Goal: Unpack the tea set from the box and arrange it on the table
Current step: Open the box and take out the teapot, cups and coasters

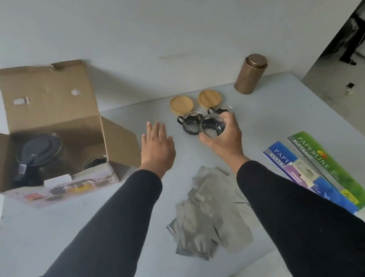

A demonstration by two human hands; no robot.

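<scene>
My right hand (222, 138) grips a clear glass cup (213, 127); my left hand (157, 147), fingers straight, hovers at its nine o'clock.

I see a brown cardboard box (52, 121) with a pale pink printed front, a black-lidded teapot (38, 152) inside, two light wooden coasters (181, 105), a bronze canister (250, 73), silver-grey foil packets (208, 212), blue and green booklets (330, 167), black sleeves (110, 233), on a pale grey counter (51, 233)

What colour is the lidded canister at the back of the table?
Metallic bronze-brown, lid included; the canister shows in the head view.
</scene>
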